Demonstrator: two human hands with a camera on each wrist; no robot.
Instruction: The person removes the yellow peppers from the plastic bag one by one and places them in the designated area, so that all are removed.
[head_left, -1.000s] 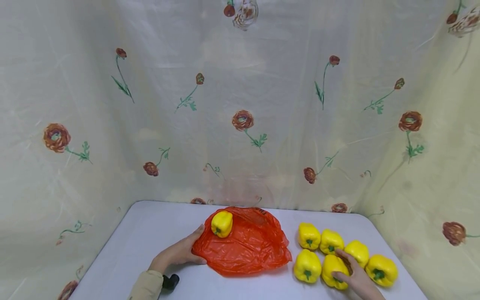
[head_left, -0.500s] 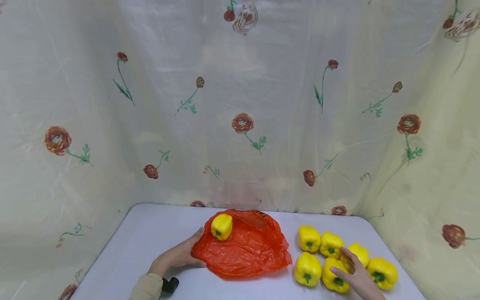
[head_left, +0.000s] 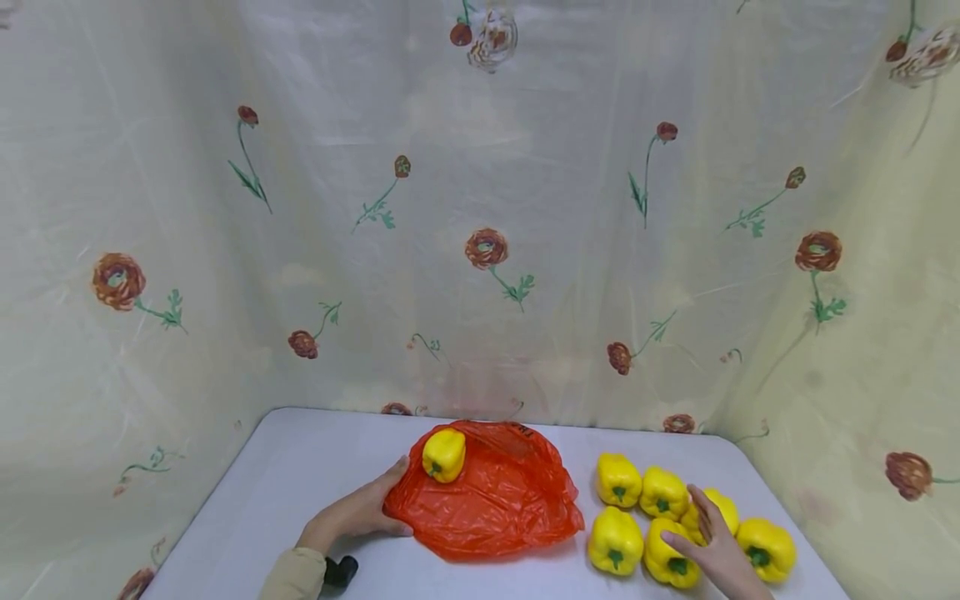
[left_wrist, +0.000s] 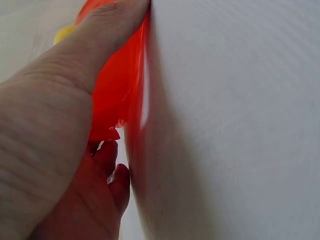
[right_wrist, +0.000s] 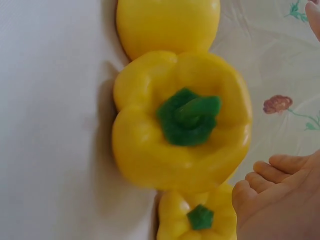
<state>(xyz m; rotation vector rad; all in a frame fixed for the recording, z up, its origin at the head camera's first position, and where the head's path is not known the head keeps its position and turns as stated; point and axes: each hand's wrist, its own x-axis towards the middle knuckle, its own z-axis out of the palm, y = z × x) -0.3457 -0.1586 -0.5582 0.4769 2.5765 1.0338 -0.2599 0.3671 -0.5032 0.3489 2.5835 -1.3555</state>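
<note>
A red plastic bag (head_left: pixel 495 512) lies spread with its mouth toward me, one yellow bell pepper (head_left: pixel 444 455) on its left inside. My left hand (head_left: pixel 371 504) holds the bag's left edge; in the left wrist view, red plastic (left_wrist: pixel 112 100) passes between the thumb and the loosely curled fingers. My right hand (head_left: pixel 716 546) hovers with spread fingers over the group of peppers at right. It overlaps a back pepper (head_left: pixel 722 508), and its thumb points toward the front middle pepper (head_left: pixel 663 558). In the right wrist view, a green-stemmed pepper (right_wrist: pixel 182 165) is beside the straight fingers (right_wrist: pixel 292 162).
Several more yellow peppers stand close together, including a front left one (head_left: pixel 615 542) and one at far right (head_left: pixel 768 550). All rest on a white table (head_left: pixel 322 450). A flowered curtain (head_left: pixel 555 333) encloses the back and sides. Something black (head_left: pixel 341 572) shows by my left sleeve (head_left: pixel 292 573).
My right hand has let go of the front middle pepper and shifted up and to the right, toward the back pepper. The left hand and bag have stayed put.
</note>
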